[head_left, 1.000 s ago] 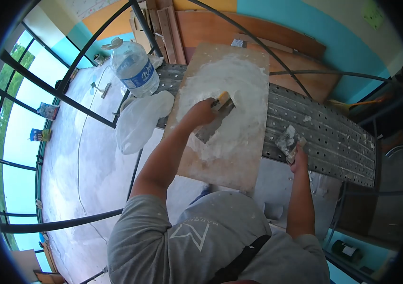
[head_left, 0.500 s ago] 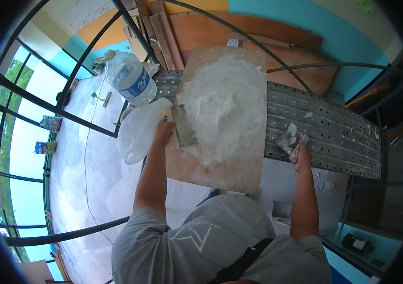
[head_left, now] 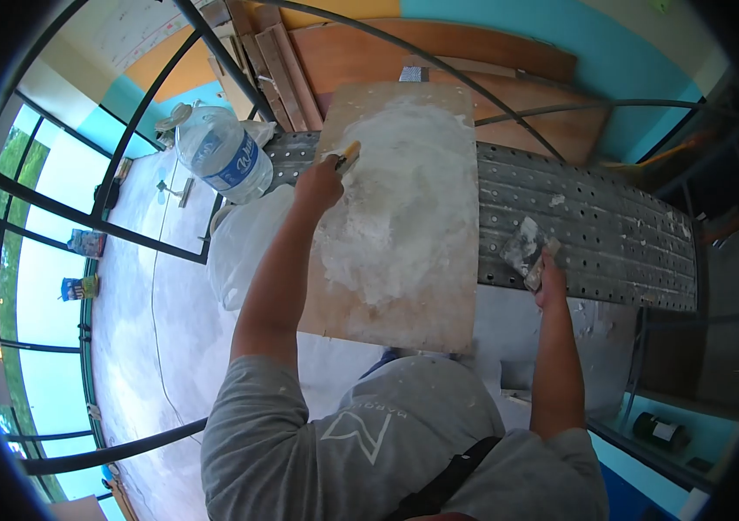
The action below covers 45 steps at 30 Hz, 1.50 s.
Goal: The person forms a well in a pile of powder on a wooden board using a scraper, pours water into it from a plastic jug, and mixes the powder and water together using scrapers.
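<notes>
My left hand (head_left: pixel 321 184) is closed around a scraper (head_left: pixel 349 154) with a tan handle, over the upper left part of a brown board (head_left: pixel 378 327). White powder (head_left: pixel 404 217) is spread across the board in a wide, uneven layer. My right hand (head_left: pixel 550 285) grips the handle of a second scraper (head_left: pixel 523 247), whose flat blade is smeared with white. That blade is right of the board, above the perforated metal platform (head_left: pixel 595 234); I cannot tell if it touches the metal.
Left of the board stand a large clear water bottle (head_left: pixel 226 156) with a blue label and a whitish plastic bag (head_left: pixel 244 247). Dark scaffold bars (head_left: pixel 96 208) cross the left side. Wooden planks (head_left: pixel 278 78) lean at the back.
My left hand has moved up and away from me along the board with its scraper. The heaped powder is now flatter and more spread. My right hand has hardly moved.
</notes>
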Tool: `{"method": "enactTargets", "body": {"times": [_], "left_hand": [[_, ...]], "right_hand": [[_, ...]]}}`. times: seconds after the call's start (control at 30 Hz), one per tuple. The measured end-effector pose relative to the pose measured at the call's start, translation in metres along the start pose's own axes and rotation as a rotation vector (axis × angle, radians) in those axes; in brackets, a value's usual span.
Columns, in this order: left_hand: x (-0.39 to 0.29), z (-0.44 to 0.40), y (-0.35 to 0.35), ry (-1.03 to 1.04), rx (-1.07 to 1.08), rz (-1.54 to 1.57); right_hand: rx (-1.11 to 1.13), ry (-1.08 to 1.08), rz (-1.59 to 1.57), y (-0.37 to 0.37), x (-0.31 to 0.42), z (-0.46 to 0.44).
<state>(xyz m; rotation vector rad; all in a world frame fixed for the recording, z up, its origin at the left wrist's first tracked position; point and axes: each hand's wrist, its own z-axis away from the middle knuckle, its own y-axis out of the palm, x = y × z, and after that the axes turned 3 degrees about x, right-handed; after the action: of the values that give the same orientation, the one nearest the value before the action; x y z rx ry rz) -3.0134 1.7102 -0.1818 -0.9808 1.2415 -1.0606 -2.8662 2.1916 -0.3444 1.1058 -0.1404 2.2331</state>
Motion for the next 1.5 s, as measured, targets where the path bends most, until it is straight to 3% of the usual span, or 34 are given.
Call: {"method": "enactTargets", "body": {"times": [0.27, 0.5, 0.73, 0.83, 1.03, 1.13, 1.23, 1.3, 1.4, 1.5], "left_hand": [[-0.034, -0.005, 0.018, 0.239, 0.107, -0.099], [-0.037, -0.006, -0.018, 0.392, -0.065, -0.068], [-0.062, -0.056, 0.039, 0.476, -0.019, -0.149], [-0.069, -0.046, 0.048, 0.589, 0.011, -0.179], [-0.054, 0.009, 0.002, 0.603, 0.038, -0.268], [-0.042, 0.046, -0.025, 0.289, -0.050, 0.070], [0.035, 0.037, 0.000, 0.014, -0.172, 0.347], [0.064, 0.050, 0.001, -0.317, 0.035, 0.673], [0.127, 0.040, 0.065, -0.616, 0.087, 0.952], [0.144, 0.022, 0.096, -0.598, 0.125, 1.031]], "right_hand": [[-0.016, 0.051, -0.040, -0.003, -0.003, -0.010], [-0.049, 0.006, -0.010, 0.002, 0.001, 0.003], [-0.011, 0.035, -0.003, -0.001, 0.001, -0.004], [0.008, 0.042, -0.026, -0.001, 0.000, 0.000], [-0.055, 0.067, 0.026, 0.007, 0.008, 0.012], [-0.017, 0.062, 0.033, 0.001, 0.004, 0.004], [0.026, 0.041, -0.007, -0.002, -0.002, -0.005], [0.028, 0.021, -0.016, -0.001, 0.000, 0.000], [0.026, -0.002, 0.068, -0.005, -0.005, -0.008], [0.025, -0.025, 0.086, -0.011, -0.012, -0.021]]}}
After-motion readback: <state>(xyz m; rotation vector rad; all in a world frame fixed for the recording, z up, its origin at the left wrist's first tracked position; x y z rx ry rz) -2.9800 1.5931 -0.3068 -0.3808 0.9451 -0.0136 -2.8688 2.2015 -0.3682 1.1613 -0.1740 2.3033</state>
